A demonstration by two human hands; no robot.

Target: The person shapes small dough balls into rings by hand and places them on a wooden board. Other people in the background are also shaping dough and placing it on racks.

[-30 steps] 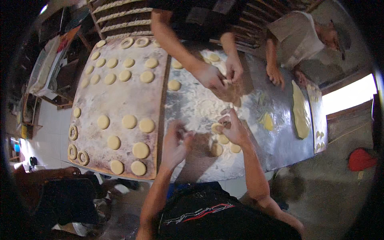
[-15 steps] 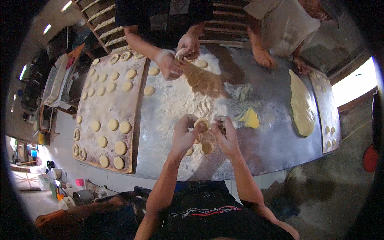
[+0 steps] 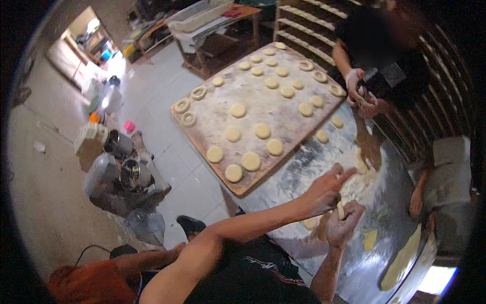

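My left hand (image 3: 326,190) and my right hand (image 3: 343,221) grip a pale dough piece (image 3: 340,207) between them, over the floured metal table (image 3: 296,182); some fingers of my left hand stick out. Cut dough discs (image 3: 310,223) lie just beside and beneath my hands, partly hidden. A small yellow lump (image 3: 369,239) and a long slab of dough (image 3: 400,261) are to their right. To the left, a wooden board (image 3: 207,121) carries several discs and dough rings (image 3: 198,92).
A co-worker in black (image 3: 374,76) works with dough at the far side; another person (image 3: 445,177) stands at the right end. An orange-clad person (image 3: 91,283) is at lower left. Racks (image 3: 304,25), a side table with a tub (image 3: 197,17) and pots (image 3: 131,172) surround the tiled floor.
The view has swung to the left, showing more board and floor. My hands, apart a second ago, came together and now hold the dough piece on edge, with my left fingers extended.
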